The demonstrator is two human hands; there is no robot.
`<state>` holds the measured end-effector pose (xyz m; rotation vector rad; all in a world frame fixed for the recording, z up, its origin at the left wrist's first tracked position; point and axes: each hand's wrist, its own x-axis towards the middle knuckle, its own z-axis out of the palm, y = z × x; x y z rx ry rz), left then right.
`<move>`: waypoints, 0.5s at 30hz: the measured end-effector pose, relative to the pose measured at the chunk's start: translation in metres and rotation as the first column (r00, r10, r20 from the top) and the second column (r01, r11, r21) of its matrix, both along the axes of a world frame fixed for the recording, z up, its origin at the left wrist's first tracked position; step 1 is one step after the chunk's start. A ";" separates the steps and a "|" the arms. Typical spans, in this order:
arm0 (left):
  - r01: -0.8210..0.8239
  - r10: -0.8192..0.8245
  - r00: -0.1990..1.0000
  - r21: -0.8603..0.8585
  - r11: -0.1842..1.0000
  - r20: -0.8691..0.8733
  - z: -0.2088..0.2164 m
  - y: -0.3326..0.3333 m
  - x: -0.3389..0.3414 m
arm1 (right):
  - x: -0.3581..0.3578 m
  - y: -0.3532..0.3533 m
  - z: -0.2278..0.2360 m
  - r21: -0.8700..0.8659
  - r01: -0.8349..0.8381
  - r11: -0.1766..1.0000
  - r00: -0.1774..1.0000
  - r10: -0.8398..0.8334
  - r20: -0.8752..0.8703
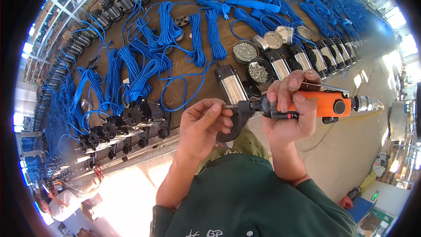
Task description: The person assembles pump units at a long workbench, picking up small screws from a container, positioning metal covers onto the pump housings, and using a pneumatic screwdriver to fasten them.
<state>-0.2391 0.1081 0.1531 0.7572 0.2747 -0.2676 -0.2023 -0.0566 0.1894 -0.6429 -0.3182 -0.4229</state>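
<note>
Right hand (289,114) closed round orange driver (325,102); left hand (199,125) pinches slim shaft (230,106) ahead of driver. Risk: nipped skin if driver starts.

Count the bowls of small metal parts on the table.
2: one bowl right of a blue cable bundle; the other bowl beside it, nearer the right hand. Others may be hidden.

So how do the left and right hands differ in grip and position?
The left hand pinches a slim metal piece between thumb and fingertips, while the right hand wraps around a thicker orange tool. The left hand is left of the black part; the right hand is to its right. Both are bare.
</note>
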 end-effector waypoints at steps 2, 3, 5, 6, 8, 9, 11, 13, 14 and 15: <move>0.013 -0.012 1.000 -0.066 0.998 0.013 -0.001 0.011 -0.005 | -0.006 0.012 0.004 -0.040 -0.048 0.998 0.998 0.050 0.045; 0.018 -0.017 1.000 -0.091 0.996 0.012 -0.001 0.015 -0.008 | -0.009 0.016 0.006 -0.058 -0.067 0.996 0.996 0.070 0.053; 0.024 -0.023 1.000 -0.131 0.991 0.010 -0.003 0.023 -0.010 | -0.012 0.025 0.008 -0.097 -0.066 0.993 0.994 0.074 0.086; 0.026 -0.025 1.000 -0.146 0.989 0.008 -0.004 0.025 -0.011 | -0.013 0.028 0.008 -0.112 -0.069 0.991 0.992 0.081 0.100; 0.020 -0.018 1.000 -0.168 0.986 0.016 -0.007 0.026 -0.010 | -0.013 0.033 0.008 -0.157 -0.051 0.986 0.987 0.074 0.143; 0.014 -0.010 1.000 -0.176 0.984 0.024 -0.010 0.025 -0.008 | -0.012 0.035 0.006 -0.180 -0.030 0.983 0.983 0.061 0.172; 0.001 0.007 0.999 -0.226 0.974 0.034 -0.016 0.021 -0.003 | -0.011 0.039 0.003 -0.188 0.015 0.982 0.974 0.028 0.223; -0.022 0.037 0.998 -0.321 0.947 0.040 -0.023 0.018 0.003 | -0.007 0.041 -0.002 -0.211 0.068 0.975 0.965 -0.012 0.260; -0.025 0.043 0.996 -0.207 0.978 0.081 -0.027 0.018 0.007 | -0.005 0.042 -0.004 -0.213 0.087 0.973 0.959 -0.024 0.283; -0.034 0.047 0.990 -0.099 0.995 0.129 -0.031 0.019 0.013 | -0.003 0.040 -0.005 -0.162 0.085 0.983 0.971 -0.046 0.233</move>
